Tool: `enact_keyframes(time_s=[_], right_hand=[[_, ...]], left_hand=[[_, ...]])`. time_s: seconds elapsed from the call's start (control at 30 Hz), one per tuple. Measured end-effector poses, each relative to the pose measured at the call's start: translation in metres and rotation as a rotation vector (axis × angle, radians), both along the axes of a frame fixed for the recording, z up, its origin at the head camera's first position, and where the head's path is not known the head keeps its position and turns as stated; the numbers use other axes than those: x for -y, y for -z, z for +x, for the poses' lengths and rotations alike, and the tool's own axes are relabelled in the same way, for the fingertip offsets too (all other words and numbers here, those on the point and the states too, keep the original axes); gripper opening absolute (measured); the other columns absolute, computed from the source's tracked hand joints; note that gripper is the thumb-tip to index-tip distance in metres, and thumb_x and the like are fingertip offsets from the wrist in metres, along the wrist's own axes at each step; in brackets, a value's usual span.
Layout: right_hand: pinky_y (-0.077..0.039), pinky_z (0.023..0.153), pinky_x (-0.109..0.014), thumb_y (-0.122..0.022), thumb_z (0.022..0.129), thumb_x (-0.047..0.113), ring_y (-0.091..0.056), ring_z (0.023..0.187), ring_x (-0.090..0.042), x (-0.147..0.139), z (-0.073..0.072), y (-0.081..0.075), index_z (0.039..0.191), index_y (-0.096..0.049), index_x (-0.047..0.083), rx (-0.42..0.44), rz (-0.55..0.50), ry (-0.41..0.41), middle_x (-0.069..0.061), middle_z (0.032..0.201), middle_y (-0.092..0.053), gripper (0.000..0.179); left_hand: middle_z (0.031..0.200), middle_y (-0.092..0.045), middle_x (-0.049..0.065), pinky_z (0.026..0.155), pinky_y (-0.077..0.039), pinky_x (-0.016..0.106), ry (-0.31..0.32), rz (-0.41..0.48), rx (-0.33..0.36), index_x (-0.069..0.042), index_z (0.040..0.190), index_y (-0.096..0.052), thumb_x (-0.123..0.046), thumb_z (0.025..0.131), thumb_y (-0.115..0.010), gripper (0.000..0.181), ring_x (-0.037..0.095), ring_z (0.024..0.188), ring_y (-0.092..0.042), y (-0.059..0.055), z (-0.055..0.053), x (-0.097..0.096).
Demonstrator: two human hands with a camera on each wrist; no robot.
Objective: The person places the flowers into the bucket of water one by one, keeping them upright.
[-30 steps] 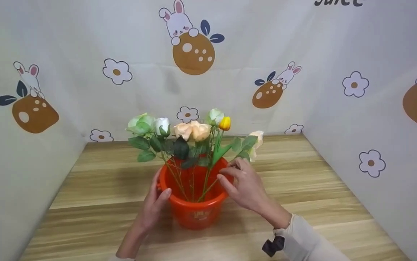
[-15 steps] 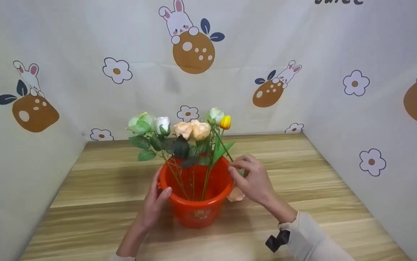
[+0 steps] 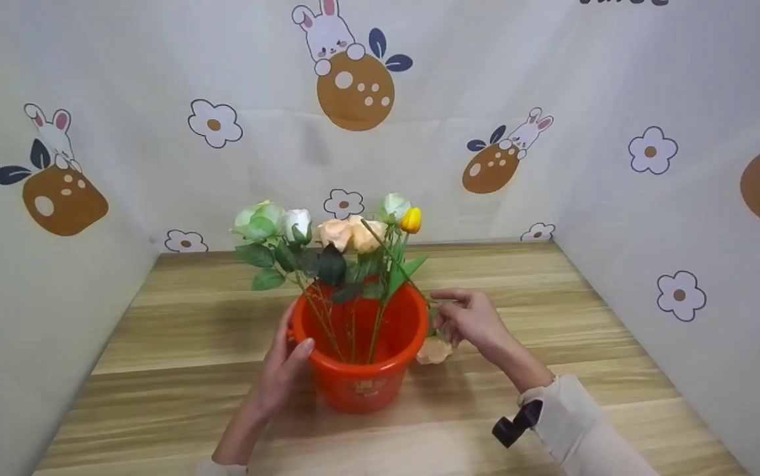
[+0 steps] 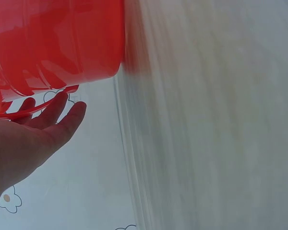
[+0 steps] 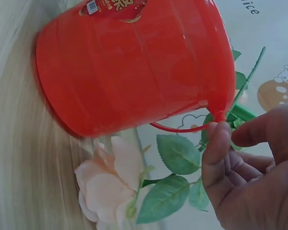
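Artificial flowers stand in an orange-red bucket (image 3: 356, 390): a green rose (image 3: 258, 221), a white rosebud (image 3: 298, 226), peach roses (image 3: 335, 235), a pale green rose (image 3: 393, 207) and a yellow tulip (image 3: 411, 220). My left hand (image 3: 277, 373) holds the bucket's left side, its thumb on the rim; in the left wrist view its fingers lie by the bucket's handle. Outside the right rim, a peach rose (image 5: 110, 184) points bloom down, its stem crossing above the rim. My right hand (image 3: 475, 324) holds this rose near its leaves, index finger extended; the exact grip is partly hidden.
The bucket stands on a wood-grain table (image 3: 174, 337). Pale printed cloth walls (image 3: 413, 152) with rabbits and flowers enclose the back and both sides. A red handle (image 5: 180, 129) hangs along the bucket's side.
My right hand lifted the peach rose out of the bucket and brought it outside the right rim, turned bloom down. Its stem end has since swung left. My left hand stayed at the bucket.
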State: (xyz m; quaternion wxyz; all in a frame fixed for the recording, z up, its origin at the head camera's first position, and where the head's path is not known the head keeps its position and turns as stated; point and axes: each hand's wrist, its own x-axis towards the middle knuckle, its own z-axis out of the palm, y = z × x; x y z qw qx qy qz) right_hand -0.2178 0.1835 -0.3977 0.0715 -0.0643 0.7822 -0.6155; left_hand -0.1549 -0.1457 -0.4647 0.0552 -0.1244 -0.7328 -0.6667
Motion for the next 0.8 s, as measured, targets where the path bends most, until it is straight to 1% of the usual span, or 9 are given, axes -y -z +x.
enact_keyframes(time_s=[0.1,0.2,0.3,0.4,0.47,0.53,0.63,0.8], right_hand=[[-0.051,0.044,-0.022,-0.050,0.097,0.000,-0.055,0.047,-0.009,0.002,-0.001,0.004,0.144,-0.055,-0.010,0.089,-0.040,-0.032,-0.010,0.076,-0.071,0.049],[-0.052,0.044,-0.022,-0.051,0.095,0.001,-0.056,0.046,-0.009,0.004,-0.003,0.005,0.147,-0.054,-0.007,0.130,-0.055,-0.037,-0.010,0.084,-0.073,0.052],[-0.053,0.044,-0.022,-0.054,0.096,0.003,-0.058,0.047,-0.010,0.006,-0.003,0.004,0.146,-0.057,-0.005,0.133,-0.051,-0.027,-0.012,0.095,-0.076,0.051],[-0.056,0.046,-0.025,-0.057,0.100,0.007,-0.063,0.049,-0.012,0.007,0.000,0.003,0.144,-0.060,-0.004,0.106,-0.039,0.000,-0.017,0.109,-0.077,0.045],[-0.057,0.048,-0.026,-0.056,0.102,0.009,-0.066,0.052,-0.014,0.007,0.002,0.001,0.142,-0.061,-0.004,0.063,-0.028,0.025,-0.019,0.115,-0.076,0.042],[-0.058,0.048,-0.027,-0.055,0.104,0.009,-0.068,0.053,-0.016,0.008,0.004,-0.001,0.140,-0.062,-0.005,-0.002,-0.014,0.053,-0.020,0.119,-0.075,0.039],[-0.056,0.046,-0.026,-0.058,0.104,0.009,-0.068,0.055,-0.018,0.011,0.008,-0.006,0.134,-0.067,-0.003,-0.124,0.018,0.105,-0.019,0.117,-0.076,0.034],[-0.054,0.047,-0.026,-0.070,0.100,0.014,-0.068,0.058,-0.019,0.019,0.013,-0.012,0.123,-0.076,0.007,-0.304,0.093,0.196,-0.014,0.113,-0.079,0.025]], left_hand=[[0.173,-0.024,0.016,0.120,-0.040,0.062,0.001,0.004,-0.003,-0.024,0.170,-0.015,-0.026,0.108,-0.051,0.072,0.046,0.153,-0.037,0.000,0.000,-0.001],[0.172,-0.025,0.018,0.120,-0.041,0.061,0.003,0.012,-0.003,-0.021,0.170,-0.016,-0.025,0.107,-0.051,0.072,0.048,0.151,-0.039,0.000,-0.001,0.000],[0.171,-0.027,0.018,0.120,-0.041,0.061,0.008,0.015,0.001,-0.020,0.170,-0.016,-0.024,0.107,-0.051,0.072,0.047,0.150,-0.041,-0.001,-0.002,0.000],[0.171,-0.027,0.018,0.120,-0.041,0.061,0.017,0.019,0.001,-0.019,0.170,-0.016,-0.023,0.107,-0.051,0.072,0.046,0.150,-0.041,-0.001,-0.002,-0.001],[0.172,-0.027,0.017,0.120,-0.041,0.061,0.021,0.019,-0.007,-0.019,0.170,-0.016,-0.023,0.107,-0.051,0.072,0.046,0.151,-0.040,-0.001,-0.002,-0.001],[0.172,-0.027,0.017,0.120,-0.041,0.061,0.021,0.020,-0.012,-0.019,0.170,-0.016,-0.023,0.107,-0.051,0.072,0.046,0.151,-0.040,-0.001,-0.001,-0.001],[0.172,-0.029,0.017,0.121,-0.040,0.062,0.018,0.028,-0.021,-0.020,0.170,-0.017,-0.023,0.107,-0.051,0.072,0.046,0.152,-0.040,-0.001,-0.001,0.000],[0.172,-0.029,0.017,0.121,-0.039,0.063,0.012,0.030,-0.020,-0.021,0.170,-0.018,-0.021,0.107,-0.051,0.070,0.046,0.152,-0.039,0.001,0.000,0.000]])
